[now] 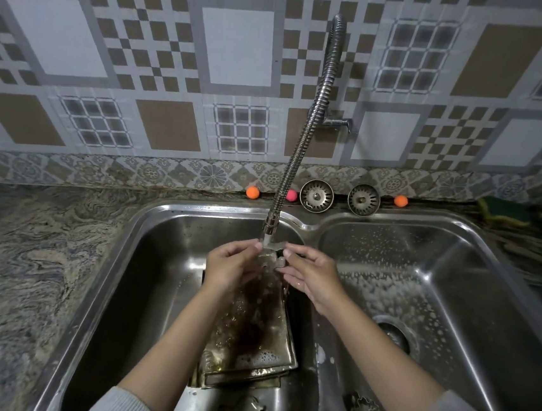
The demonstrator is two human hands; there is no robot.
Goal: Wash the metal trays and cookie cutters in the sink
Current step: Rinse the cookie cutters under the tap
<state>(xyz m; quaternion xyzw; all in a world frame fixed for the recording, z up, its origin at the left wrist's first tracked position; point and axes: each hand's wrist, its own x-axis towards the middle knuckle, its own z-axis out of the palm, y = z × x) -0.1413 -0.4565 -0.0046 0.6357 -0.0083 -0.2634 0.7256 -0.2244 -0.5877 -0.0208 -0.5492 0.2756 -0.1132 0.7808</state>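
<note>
Both hands rinsing one cookie cutter under the tap, left basin.
We pinch one cookie cutter (273, 259) between left hand (229, 264) and right hand (314, 277) fingertips under one tap (306, 132); stacked trays (250, 342) lie below in the sink (460, 223), count unclear. Two strainers (316, 195), three small balls (252, 192), marbled counter (25, 264), patterned tile wall (238, 46).

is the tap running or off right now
Running. Water streams from the faucet nozzle over the small metal cutter pinched between the left hand and right hand, splashing onto the trays below.
</note>
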